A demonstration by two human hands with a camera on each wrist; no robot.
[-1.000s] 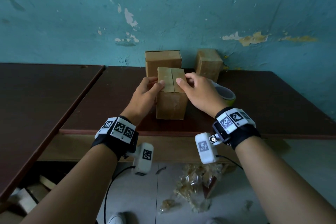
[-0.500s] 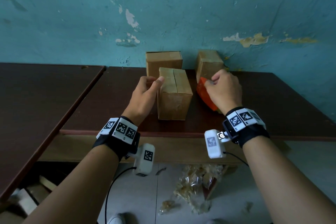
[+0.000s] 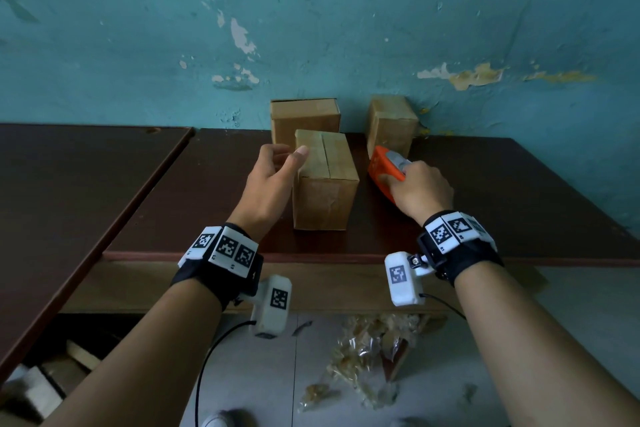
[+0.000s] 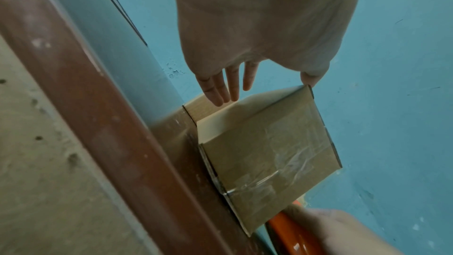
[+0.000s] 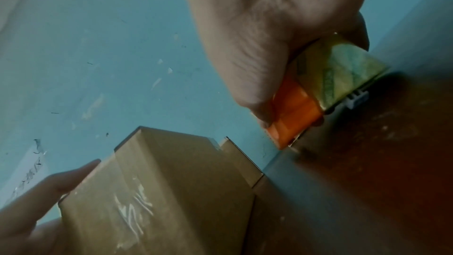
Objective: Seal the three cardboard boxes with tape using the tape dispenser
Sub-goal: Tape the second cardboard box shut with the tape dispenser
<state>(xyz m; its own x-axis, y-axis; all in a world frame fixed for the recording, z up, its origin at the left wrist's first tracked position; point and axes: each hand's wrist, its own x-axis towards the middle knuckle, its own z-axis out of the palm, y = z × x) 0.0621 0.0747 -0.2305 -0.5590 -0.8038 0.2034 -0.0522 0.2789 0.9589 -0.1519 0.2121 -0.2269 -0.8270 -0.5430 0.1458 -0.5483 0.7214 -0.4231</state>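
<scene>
Three cardboard boxes stand on the dark brown table (image 3: 519,191). The near box (image 3: 325,184) (image 4: 267,148) (image 5: 157,197) stands upright with its top flaps closed along a centre seam. My left hand (image 3: 273,177) (image 4: 257,82) is open, its thumb tip touching the box's top left edge and its fingers straight beside the box. My right hand (image 3: 420,189) (image 5: 267,69) grips the orange tape dispenser (image 3: 386,170) (image 5: 294,111), with its yellowish tape roll (image 5: 338,73), just right of that box. A second box (image 3: 304,118) and a third box (image 3: 393,125) stand at the wall.
A second dark table (image 3: 69,184) adjoins on the left. The teal wall (image 3: 311,28) runs right behind the boxes. Crumpled plastic wrap (image 3: 367,354) lies on the floor below the table edge, and wooden scraps (image 3: 41,388) sit under the left table.
My right hand left the near box's top, took hold of the orange tape dispenser on the right and lifted it. My left hand stayed at the box's left side.
</scene>
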